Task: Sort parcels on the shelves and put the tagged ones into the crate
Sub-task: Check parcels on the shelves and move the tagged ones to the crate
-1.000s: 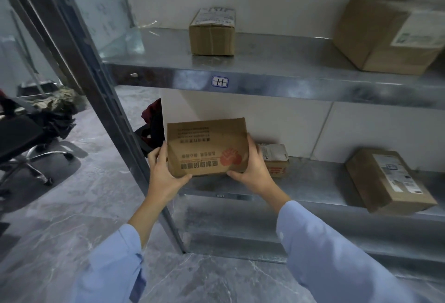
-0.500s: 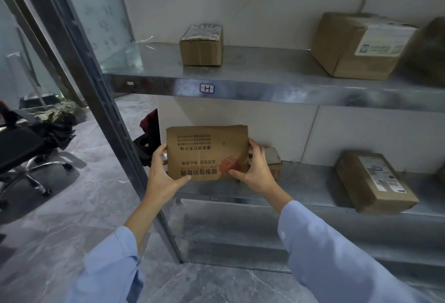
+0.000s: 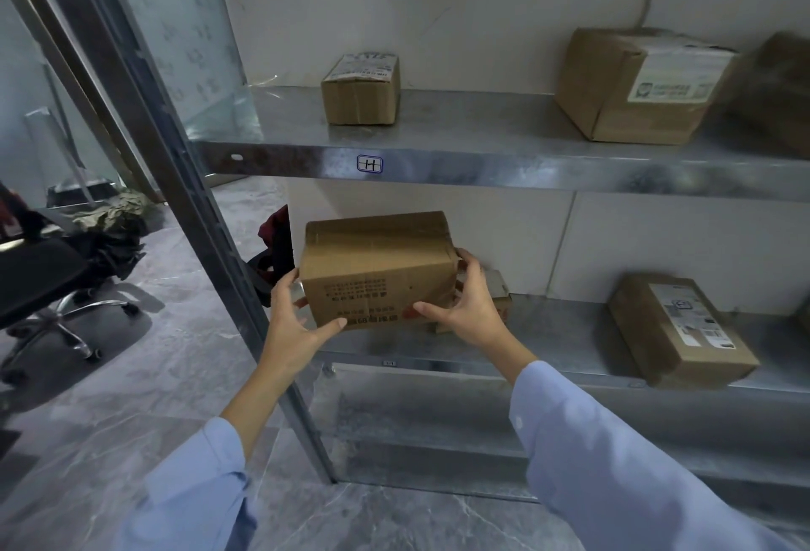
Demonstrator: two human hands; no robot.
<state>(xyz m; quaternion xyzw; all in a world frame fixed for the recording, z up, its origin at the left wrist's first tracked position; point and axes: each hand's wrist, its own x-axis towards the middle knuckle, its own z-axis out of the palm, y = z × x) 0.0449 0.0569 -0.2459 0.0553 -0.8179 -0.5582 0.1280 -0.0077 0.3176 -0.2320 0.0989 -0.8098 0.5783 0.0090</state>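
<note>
Tipped since half a second ago, the box (image 3: 377, 270) now shows its taped side above the printed face, which alone faced the camera then. Its left end sits in the left hand (image 3: 291, 322), thumb under the bottom edge, fingers out of sight behind; the right hand (image 3: 469, 309) holds the right end likewise, thumb on the printed face. Both hands are curled round it, and it hangs in front of the lower shelf (image 3: 561, 331), at the left end, seemingly clear of the metal. No shipping label shows on either visible face. Progress looks early: a small box (image 3: 360, 90) and a large box (image 3: 635, 86), both labelled, sit on the upper shelf (image 3: 482, 129), a flat box (image 3: 679, 331) with a label lies on the lower shelf to the right, and a little one (image 3: 497, 292) is half hidden behind the right hand. No crate is in view, so what has gone into it cannot be told
</note>
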